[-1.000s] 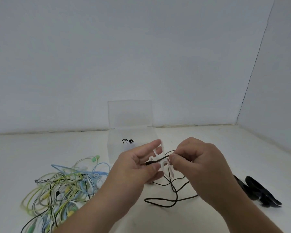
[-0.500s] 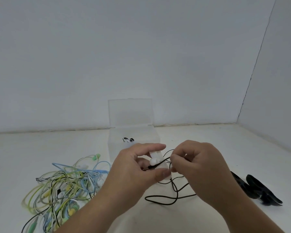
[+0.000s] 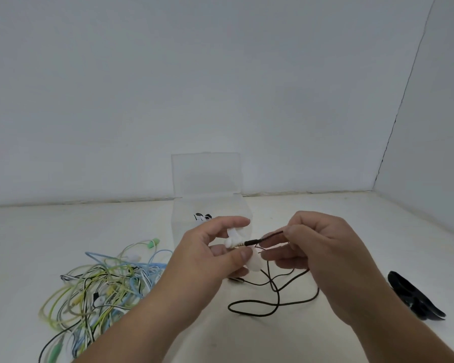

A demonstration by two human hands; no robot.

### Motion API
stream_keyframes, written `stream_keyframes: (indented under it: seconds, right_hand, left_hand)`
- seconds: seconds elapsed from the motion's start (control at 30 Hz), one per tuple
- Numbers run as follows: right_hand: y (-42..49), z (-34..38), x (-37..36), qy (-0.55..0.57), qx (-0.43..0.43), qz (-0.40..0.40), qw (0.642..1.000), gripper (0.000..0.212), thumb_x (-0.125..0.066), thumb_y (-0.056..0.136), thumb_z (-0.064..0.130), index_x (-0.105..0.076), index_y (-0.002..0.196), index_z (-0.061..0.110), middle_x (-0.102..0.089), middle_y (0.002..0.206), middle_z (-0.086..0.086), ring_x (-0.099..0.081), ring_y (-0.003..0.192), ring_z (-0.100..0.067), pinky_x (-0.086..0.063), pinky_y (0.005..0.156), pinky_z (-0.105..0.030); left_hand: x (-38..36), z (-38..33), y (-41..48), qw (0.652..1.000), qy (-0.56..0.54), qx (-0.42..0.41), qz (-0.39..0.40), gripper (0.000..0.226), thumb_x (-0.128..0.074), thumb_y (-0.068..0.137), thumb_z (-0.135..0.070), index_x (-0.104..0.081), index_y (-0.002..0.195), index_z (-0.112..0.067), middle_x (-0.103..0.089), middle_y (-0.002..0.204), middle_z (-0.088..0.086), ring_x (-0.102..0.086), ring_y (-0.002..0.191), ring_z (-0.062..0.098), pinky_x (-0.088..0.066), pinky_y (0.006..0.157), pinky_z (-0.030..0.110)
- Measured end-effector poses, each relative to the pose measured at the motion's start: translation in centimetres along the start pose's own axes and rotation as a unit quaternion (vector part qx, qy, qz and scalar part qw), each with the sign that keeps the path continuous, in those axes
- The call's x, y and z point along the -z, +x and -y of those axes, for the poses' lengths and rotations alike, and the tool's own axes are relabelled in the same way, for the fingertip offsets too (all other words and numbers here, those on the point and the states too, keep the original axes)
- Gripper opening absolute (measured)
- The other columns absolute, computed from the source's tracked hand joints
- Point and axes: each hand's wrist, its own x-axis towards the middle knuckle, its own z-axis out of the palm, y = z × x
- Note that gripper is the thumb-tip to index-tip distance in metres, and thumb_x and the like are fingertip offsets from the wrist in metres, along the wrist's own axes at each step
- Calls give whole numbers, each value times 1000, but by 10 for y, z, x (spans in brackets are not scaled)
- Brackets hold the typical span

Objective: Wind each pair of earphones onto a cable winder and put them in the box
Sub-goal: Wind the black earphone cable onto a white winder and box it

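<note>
My left hand [image 3: 207, 255] holds a white cable winder [image 3: 254, 262] between thumb and fingers in front of me. My right hand [image 3: 317, 252] pinches the black earphone cable [image 3: 270, 235] just behind its jack plug, whose metal tip lies against the winder. The rest of the black cable [image 3: 273, 302] hangs down and loops on the table. A clear plastic box [image 3: 207, 205] stands open behind my hands, lid upright, with a wound black-and-white earphone [image 3: 202, 217] inside.
A tangled pile of green, blue, white and black earphones [image 3: 100, 286] lies on the white table at the left. Black cable winders [image 3: 414, 297] lie at the right. White walls close the back and right side.
My left hand has turned the white winder. My right hand has drawn back to the right along the cable, so the jack plug now shows between my hands.
</note>
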Motion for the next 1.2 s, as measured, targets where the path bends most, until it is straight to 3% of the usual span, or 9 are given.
stream_keyframes:
  seconds: [0.13,0.23,0.33,0.5,0.7,0.83,1.0,1.1,1.2]
  right_hand:
    - [0,-2,0,-12,0,-1,1000,26,-47,92,-2,-58,68,-1,-77,80,-6,-75,74,-25,-57,82,-51]
    - [0,-1,0,-25,12,-5,1000,24,-50,91,-1,-59,70,-5,-77,78,-6,-75,74,-23,-58,80,-49]
    - [-1,-1,-1,-26,16,4,1000,27,-52,93,2,-66,70,2,-76,79,-6,-75,75,-24,-58,78,-45]
    - [0,-2,-1,-54,29,2,998,27,-55,90,4,-70,67,5,-75,74,-6,-74,71,-20,-59,75,-43]
    - [1,-5,-3,-133,60,-21,989,21,-60,83,9,-66,64,2,-71,64,-7,-72,65,-11,-58,77,-51]
    - [1,-5,-2,-149,72,-57,985,21,-57,65,26,-67,60,8,-70,63,-8,-68,67,-35,-56,69,-58]
    - [-3,-5,-4,-164,87,-30,982,21,-51,59,22,-64,55,7,-72,64,3,-66,63,-29,-52,54,-40]
    - [-4,-3,-6,-155,48,1,987,25,-51,56,23,-59,58,0,-57,47,-7,-46,37,-19,-35,39,-25]
    - [-2,-4,-4,-169,14,25,985,30,-59,65,25,-44,60,-1,-37,52,-8,-27,44,-14,-23,42,-21]
  left_hand:
    - [2,3,1,999,24,-1,26,45,-81,74,0,-76,105,-32,-68,81,-8,-67,66,20,-60,82,46]
    - [1,5,1,998,55,0,26,48,-85,74,-5,-74,109,-36,-72,76,4,-69,69,26,-59,82,45]
    - [0,6,1,992,122,-26,7,49,-85,73,-6,-75,107,-40,-68,80,-4,-65,69,18,-59,72,32]
    - [-3,4,-2,984,172,-36,18,51,-85,72,-26,-70,119,-39,-67,99,-15,-64,76,4,-60,78,34]
    - [-4,3,-3,990,133,-24,37,46,-61,95,-1,-63,131,-30,-70,105,-11,-71,79,12,-59,89,43]
    - [-5,2,-4,995,102,-7,17,45,-54,97,4,-67,124,-29,-74,91,-7,-73,77,14,-59,90,44]
    - [-2,5,0,993,117,9,-19,44,-55,97,1,-67,126,-30,-73,77,7,-74,75,16,-57,93,44]
    - [-5,7,-2,989,148,3,-1,46,-52,99,0,-63,130,-31,-66,68,-12,-69,68,7,-58,90,39]
    - [-6,7,-4,987,160,-8,17,47,-50,99,3,-63,130,-30,-63,71,-20,-63,64,2,-59,88,33]
